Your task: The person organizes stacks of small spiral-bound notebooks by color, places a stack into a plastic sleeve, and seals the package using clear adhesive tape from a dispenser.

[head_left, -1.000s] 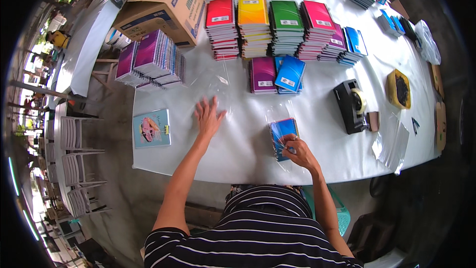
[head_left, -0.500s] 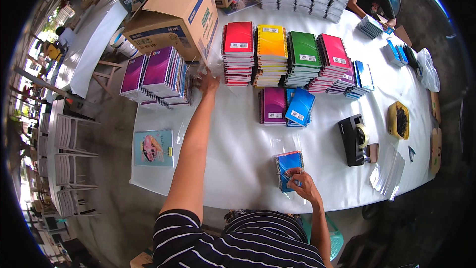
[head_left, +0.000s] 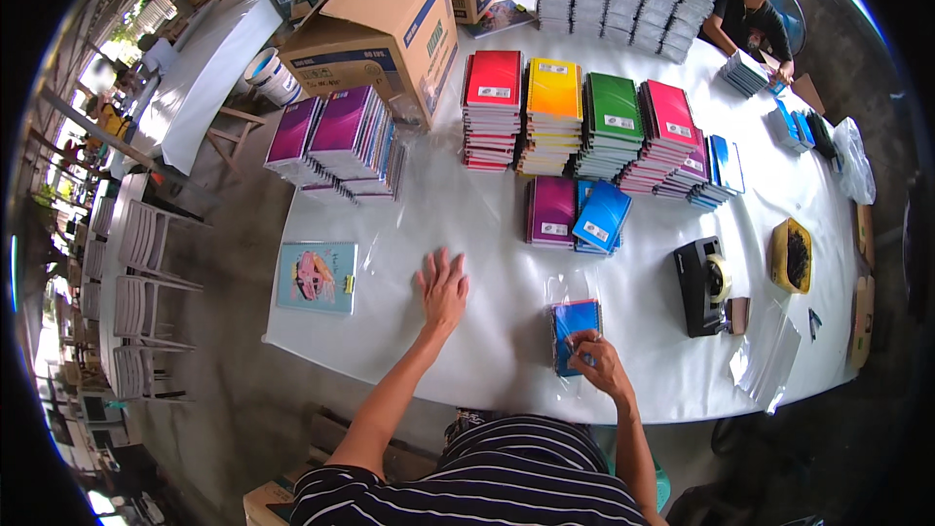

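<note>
Blue notebk, long axis approx 12–6, lies abt 4 o'clock from my L hand, spread on table. R hand nearer, over its 5 o'clock corner, fingers bunched; can't tell grip.

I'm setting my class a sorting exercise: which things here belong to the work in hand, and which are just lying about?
Belongs:
right hand, at a blue notebook
clear film past that notebook's edge
left hand, spread on the white table
probably the stacked coloured notebooks

Seemingly lying about:
teal notebook with yellow clip
yellow tub
cardboard box
</note>
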Demonstrator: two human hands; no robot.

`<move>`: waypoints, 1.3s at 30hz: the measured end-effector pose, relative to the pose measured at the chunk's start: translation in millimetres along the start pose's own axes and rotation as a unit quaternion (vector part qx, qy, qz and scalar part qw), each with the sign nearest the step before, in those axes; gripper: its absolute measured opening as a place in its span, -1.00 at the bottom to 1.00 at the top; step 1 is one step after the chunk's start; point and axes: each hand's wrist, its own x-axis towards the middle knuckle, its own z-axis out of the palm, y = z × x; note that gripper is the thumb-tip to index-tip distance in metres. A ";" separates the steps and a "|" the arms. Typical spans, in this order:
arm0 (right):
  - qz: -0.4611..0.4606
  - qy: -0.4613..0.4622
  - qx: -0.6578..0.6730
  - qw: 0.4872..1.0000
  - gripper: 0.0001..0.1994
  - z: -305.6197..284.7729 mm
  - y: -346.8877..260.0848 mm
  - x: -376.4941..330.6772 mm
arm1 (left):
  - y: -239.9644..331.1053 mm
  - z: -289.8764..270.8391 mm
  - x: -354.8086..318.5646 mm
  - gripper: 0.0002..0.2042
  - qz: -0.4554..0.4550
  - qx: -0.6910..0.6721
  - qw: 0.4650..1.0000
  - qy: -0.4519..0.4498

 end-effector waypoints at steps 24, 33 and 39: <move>-0.092 0.077 -0.019 0.993 -0.91 11.5 7.0 -7.3 | 164.3 -79.5 6.5 -0.14 0.590 -0.006 0.789 -0.170; -0.032 0.023 -0.097 0.995 -0.89 12.3 -1.2 -12.8 | 171.6 -70.2 13.7 -0.40 0.643 0.036 0.743 -0.184; -0.056 0.033 -0.083 0.994 -0.91 5.6 -7.0 -10.9 | 153.0 -53.1 4.5 -0.60 0.644 -0.036 0.761 -0.075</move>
